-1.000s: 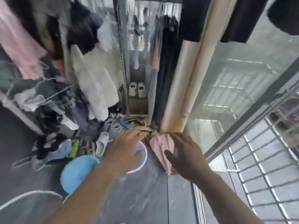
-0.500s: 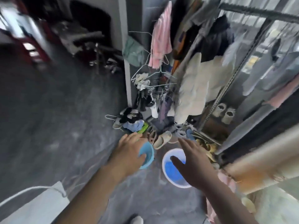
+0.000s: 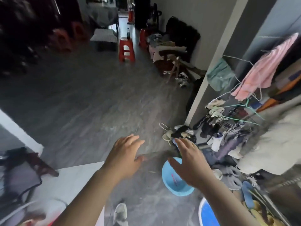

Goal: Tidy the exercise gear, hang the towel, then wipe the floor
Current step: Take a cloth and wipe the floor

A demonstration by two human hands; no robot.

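Floor [image 3: 84, 98], grey and streaked, fills most of the head view and runs from the near edge to the far room. Clothes rack [image 3: 254, 128] crowds the right side, hung with garments and wire hangers; a heap of clothes and shoes lies at its foot.

Pink towel [image 3: 263, 70] is draped on the rack at upper right. Its long axis runs on a diagonal, high end far right, low end pointing down and left toward the hangers. It hangs well apart from both hands.

Red stool [image 3: 126, 49] stands far centre on the floor.

Light blue basin [image 3: 174, 181] sits on the floor near right, tilted, open side facing left and toward the camera. A second basin [image 3: 207, 214], white-rimmed with a darker blue inside, is cut by the lower frame edge just right of it.

Left hand [image 3: 125, 157]: palm down over bare floor, fingers spread apart, nothing in it.
Right hand [image 3: 189, 162]: palm down, fingers spread apart, empty. It overlaps the light blue basin's upper right rim in view; contact with the rim cannot be told.

Grey shoe [image 3: 120, 212] shows at the bottom edge between the two forearms, toe pointing far.

Motion blur softens the rack and the frame edges.
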